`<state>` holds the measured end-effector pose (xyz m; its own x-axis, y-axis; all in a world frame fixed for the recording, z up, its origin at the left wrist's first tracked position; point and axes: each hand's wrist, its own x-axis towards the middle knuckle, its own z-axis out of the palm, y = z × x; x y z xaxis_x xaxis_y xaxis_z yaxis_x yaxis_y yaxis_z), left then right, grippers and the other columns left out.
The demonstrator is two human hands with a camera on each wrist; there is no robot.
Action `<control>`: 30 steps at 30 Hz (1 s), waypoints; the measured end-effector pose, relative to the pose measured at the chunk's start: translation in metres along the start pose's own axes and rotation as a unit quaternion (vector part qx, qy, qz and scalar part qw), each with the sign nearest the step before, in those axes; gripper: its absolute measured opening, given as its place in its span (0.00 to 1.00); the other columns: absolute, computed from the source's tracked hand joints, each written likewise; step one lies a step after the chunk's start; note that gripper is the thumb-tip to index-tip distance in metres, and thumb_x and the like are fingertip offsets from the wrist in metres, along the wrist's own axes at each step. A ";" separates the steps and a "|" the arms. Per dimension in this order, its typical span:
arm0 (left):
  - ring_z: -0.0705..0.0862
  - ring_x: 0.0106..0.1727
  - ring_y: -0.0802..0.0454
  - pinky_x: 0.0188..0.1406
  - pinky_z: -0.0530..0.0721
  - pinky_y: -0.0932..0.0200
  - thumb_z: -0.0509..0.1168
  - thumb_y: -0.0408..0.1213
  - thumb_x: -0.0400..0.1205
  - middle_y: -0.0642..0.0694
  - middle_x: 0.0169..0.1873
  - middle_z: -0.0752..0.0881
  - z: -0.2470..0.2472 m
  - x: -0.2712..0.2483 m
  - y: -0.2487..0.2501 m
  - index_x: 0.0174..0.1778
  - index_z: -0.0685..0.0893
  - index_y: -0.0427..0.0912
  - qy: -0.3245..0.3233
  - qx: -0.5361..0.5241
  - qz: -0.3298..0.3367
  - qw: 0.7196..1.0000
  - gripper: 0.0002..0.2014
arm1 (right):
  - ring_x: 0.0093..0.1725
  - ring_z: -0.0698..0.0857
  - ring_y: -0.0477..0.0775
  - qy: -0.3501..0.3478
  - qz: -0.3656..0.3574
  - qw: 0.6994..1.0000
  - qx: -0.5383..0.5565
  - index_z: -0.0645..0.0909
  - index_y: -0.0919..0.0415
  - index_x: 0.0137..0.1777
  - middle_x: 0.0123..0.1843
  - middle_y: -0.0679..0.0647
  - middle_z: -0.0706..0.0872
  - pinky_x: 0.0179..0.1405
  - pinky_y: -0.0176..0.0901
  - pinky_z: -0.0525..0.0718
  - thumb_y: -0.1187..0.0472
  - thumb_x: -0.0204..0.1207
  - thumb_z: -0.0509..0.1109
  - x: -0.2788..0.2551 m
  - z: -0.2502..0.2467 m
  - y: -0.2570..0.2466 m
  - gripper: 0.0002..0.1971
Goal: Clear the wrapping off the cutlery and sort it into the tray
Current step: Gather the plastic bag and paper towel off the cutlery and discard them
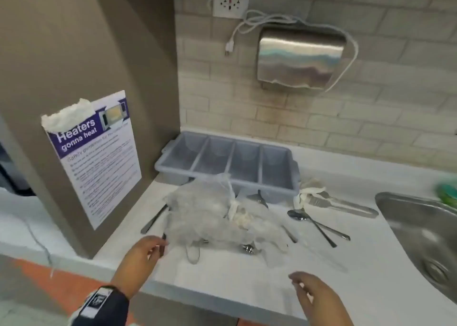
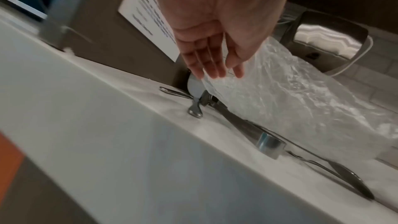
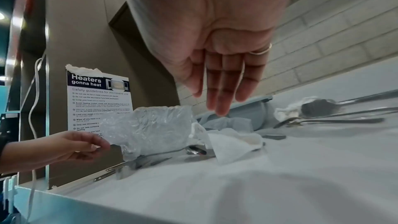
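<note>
A crumpled sheet of clear plastic wrapping [image 1: 210, 214] lies over loose cutlery on the white counter, in front of the grey four-compartment tray [image 1: 227, 162], whose visible slots hold nothing. A knife handle [image 1: 153, 219] and a spoon [image 1: 249, 247] stick out from under it. My left hand [image 1: 159, 245] is at the wrapping's [image 2: 269, 91] near-left edge and seems to pinch it between thumb and straight fingers [image 2: 211, 67]. My right hand [image 1: 304, 291] hovers over the counter's front, fingers [image 3: 221, 91] relaxed, holding nothing. Two spoons [image 1: 316, 224] and taped forks [image 1: 321, 202] lie to the right.
A steel sink [image 1: 420, 226] is set into the counter at right, with a green sponge [image 1: 446, 192] behind it. A brown panel with a poster [image 1: 99, 157] bounds the left side. A towel dispenser [image 1: 300, 58] hangs on the brick wall.
</note>
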<state>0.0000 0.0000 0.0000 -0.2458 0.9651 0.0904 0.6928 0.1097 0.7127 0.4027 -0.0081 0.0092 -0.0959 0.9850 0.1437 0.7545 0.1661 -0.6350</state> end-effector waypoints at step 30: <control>0.83 0.37 0.51 0.33 0.77 0.67 0.66 0.22 0.73 0.50 0.31 0.82 0.084 0.106 0.073 0.32 0.78 0.46 -0.192 -0.131 -0.003 0.973 0.13 | 0.49 0.87 0.54 -0.008 0.173 0.985 -0.018 0.88 0.70 0.45 0.50 0.63 0.90 0.46 0.19 0.75 0.76 0.71 0.67 0.135 0.060 -0.026 0.09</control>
<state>0.0815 0.1303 0.0039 0.0567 0.9878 -0.1452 0.4828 0.1002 0.8700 0.3312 0.1233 -0.0007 0.1602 0.9831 -0.0887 0.7664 -0.1805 -0.6165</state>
